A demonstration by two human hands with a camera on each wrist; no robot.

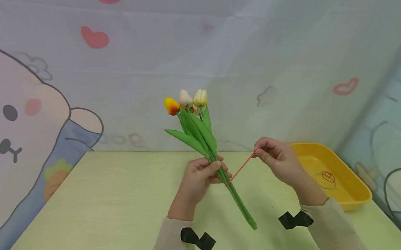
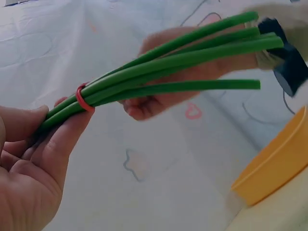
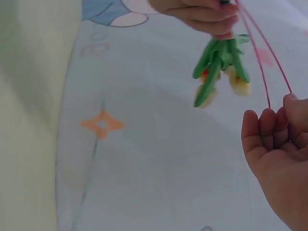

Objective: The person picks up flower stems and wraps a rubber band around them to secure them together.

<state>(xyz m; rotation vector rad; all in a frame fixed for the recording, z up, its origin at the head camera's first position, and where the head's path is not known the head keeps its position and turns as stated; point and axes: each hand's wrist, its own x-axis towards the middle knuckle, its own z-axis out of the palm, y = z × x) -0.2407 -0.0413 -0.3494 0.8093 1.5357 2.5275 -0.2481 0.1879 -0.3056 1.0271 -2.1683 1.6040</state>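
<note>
A bunch of artificial tulips (image 1: 200, 130), with white, cream and orange-yellow heads, is held tilted above the table. My left hand (image 1: 201, 177) grips the green stems (image 2: 163, 67) just below the leaves, thumb across the front. Around the stems, beside the left fingers, sits a red rubber band (image 2: 83, 98). My right hand (image 1: 279, 160) stands off to the right and pinches the far end of that band, which stretches taut from the stems. Two stretched strands show in the right wrist view, running to the right hand's fingertips (image 3: 291, 101).
A yellow tray (image 1: 333, 162) stands at the table's right side, with several loose rubber bands (image 1: 328, 178) in it. The pale table (image 1: 116, 203) runs back to a printed cloth backdrop (image 1: 170, 40) with hearts and a cartoon bear.
</note>
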